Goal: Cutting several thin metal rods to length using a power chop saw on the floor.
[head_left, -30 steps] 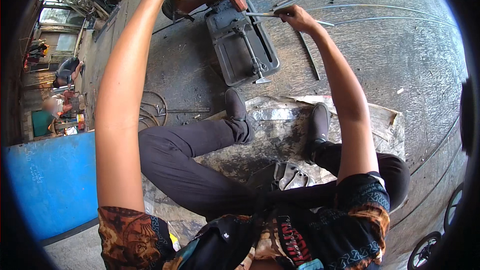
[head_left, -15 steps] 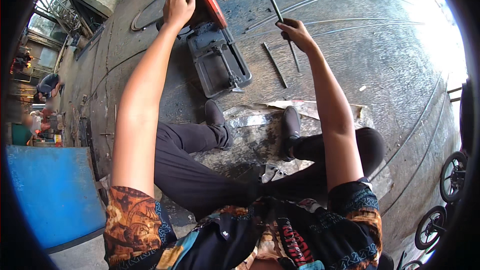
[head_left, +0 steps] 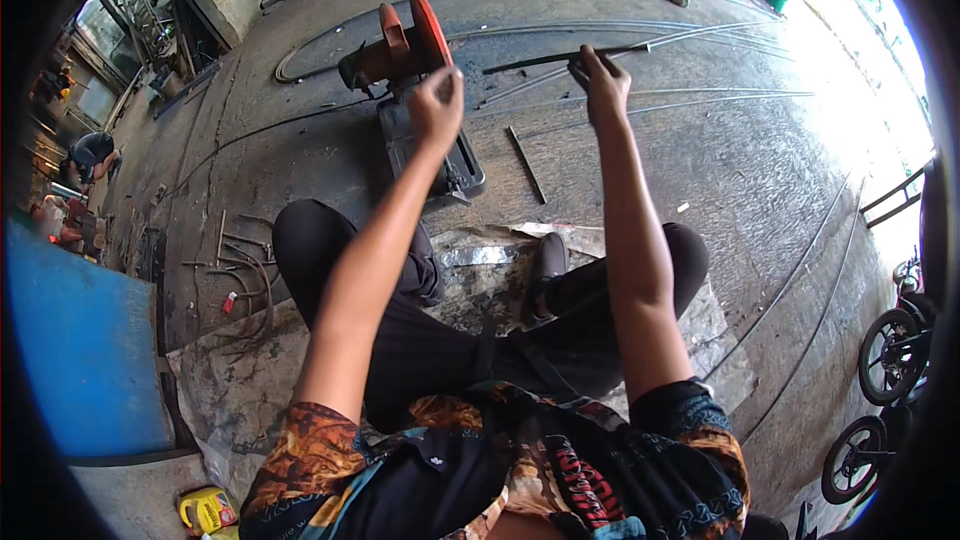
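Left hand, 11 o'clock, has shifted from the saw's top toward its base; blurred, fingers curled, can't tell if anything's in it. Right hand, 1 o'clock, fingers closed round a dark rod, which has swung from a steep slant to nearly level, its near end toward the red cut-off saw but apart from it. My reading: no cutting at this instant. Floor grey, scuffed; long thin rods at 1, short bar at 12. Worn sheet underfoot; blue panel at 8, motorbike wheels at 4.
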### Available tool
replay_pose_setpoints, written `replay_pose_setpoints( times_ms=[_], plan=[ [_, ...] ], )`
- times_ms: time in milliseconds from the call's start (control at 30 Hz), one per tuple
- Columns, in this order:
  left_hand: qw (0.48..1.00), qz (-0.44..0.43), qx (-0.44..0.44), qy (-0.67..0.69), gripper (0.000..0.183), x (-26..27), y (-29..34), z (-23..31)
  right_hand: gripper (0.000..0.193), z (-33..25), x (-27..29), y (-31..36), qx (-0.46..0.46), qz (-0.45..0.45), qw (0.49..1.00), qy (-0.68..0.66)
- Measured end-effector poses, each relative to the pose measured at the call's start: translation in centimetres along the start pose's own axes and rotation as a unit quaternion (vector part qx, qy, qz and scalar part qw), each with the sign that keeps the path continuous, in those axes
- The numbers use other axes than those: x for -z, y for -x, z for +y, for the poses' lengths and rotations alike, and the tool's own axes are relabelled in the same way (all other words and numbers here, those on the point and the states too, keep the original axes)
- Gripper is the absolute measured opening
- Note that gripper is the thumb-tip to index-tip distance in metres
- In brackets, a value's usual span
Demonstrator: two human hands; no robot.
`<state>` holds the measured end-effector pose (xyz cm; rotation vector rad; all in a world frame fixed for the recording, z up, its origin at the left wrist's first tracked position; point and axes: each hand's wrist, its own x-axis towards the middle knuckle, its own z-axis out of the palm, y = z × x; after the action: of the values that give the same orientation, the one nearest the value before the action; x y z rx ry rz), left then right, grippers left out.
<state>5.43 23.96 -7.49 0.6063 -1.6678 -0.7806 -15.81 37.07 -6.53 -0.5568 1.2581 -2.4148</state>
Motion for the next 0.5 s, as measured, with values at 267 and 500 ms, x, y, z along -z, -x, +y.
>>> replay_pose_setpoints(
  times_ms=[267,500],
  plan=[
    [0.891,-0.131,0.274,0.337,0.030,-2.2,4.1,3.8,0.019,0.5,-1.1,5.5,-0.133,0.042,0.955,-0.261],
    [0.823,-0.063,0.328,0.459,0.027,-2.0,3.6,6.8,0.018,2.0,-1.2,6.2,-0.167,0.000,0.945,-0.283]
  ],
)
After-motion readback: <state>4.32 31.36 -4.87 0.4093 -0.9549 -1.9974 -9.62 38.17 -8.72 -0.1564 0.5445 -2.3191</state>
